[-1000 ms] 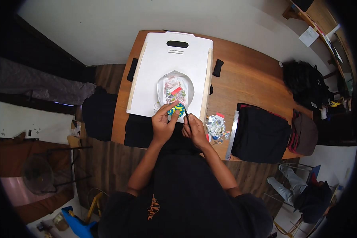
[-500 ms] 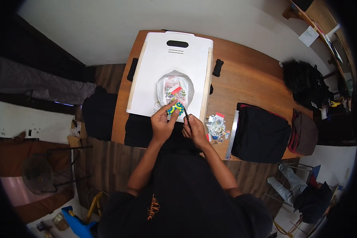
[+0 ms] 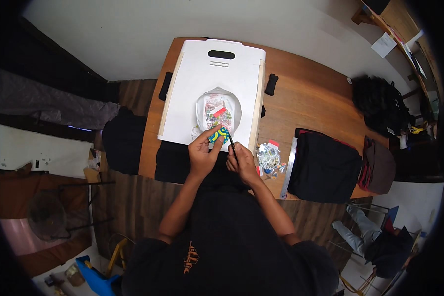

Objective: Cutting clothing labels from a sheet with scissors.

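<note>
My left hand (image 3: 200, 154) pinches a small patterned piece (image 3: 218, 135) in blue, green and yellow, its thumb and fingers closed at the edge. Close beside it, my right hand (image 3: 241, 162) grips a slim black tool (image 3: 232, 143), whose tip meets the piece's right edge; its exact kind is too small to make out. Both hands work over the near edge of a white box (image 3: 192, 93) on the table. Through the round opening in its top show printed scraps (image 3: 214, 104) and a red-and-white piece (image 3: 219, 112).
Right of the box, a pile of cut-out stickers (image 3: 270, 157) lies near a metal ruler (image 3: 289, 167). Farther right are folded black cloth (image 3: 323, 167) and brown cloth (image 3: 379, 165) on the wooden table (image 3: 311, 93). Another person's legs (image 3: 357, 228) show at lower right.
The patterned piece has turned slightly in my left fingers. Otherwise both hands and the black tool keep almost the same place.
</note>
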Available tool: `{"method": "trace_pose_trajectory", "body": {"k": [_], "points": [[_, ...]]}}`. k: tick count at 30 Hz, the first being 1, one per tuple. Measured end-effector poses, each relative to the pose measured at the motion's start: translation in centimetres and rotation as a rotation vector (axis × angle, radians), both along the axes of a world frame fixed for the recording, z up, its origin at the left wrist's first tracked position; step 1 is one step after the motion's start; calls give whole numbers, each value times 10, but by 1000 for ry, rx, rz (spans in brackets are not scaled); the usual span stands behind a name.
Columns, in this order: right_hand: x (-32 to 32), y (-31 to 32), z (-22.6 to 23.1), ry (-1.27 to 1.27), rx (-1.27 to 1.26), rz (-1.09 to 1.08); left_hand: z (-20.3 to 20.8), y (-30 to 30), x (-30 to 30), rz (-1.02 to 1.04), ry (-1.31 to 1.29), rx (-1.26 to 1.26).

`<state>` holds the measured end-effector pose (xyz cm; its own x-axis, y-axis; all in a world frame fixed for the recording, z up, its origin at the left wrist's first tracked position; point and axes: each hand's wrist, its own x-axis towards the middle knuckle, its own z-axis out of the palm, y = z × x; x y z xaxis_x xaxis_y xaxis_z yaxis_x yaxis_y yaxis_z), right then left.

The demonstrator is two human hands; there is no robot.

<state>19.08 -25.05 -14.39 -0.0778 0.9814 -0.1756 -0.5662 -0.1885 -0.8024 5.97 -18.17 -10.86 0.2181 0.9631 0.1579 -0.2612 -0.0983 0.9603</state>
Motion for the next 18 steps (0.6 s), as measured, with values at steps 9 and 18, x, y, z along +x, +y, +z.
{"method": "trace_pose_trajectory", "body": {"k": [9,18], "points": [[1,0,0,2,16,4,-6,1,-1,14,9,-1],[0,1,-3,-2,29,-11,-5,1,-1,7,15,5]]}}
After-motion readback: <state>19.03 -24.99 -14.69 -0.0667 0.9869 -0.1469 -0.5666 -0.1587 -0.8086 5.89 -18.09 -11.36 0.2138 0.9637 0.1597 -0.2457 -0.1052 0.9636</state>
